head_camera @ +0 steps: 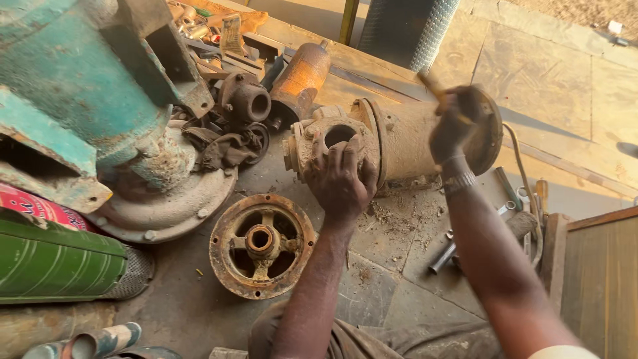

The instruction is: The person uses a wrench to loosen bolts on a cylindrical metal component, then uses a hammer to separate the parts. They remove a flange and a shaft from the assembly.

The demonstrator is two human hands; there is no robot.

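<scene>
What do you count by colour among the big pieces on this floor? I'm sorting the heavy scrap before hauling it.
Rusty brown: 3, the pump body under both hands, the round spoked cover, the cylinder
Teal: 1, the large housing
Green: 1, the ribbed cylinder
Total: 5

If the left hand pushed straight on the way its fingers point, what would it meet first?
The left hand already rests on the rusty pump housing, fingers toward its round opening; that likely comes first, though depth is unclear.
</scene>
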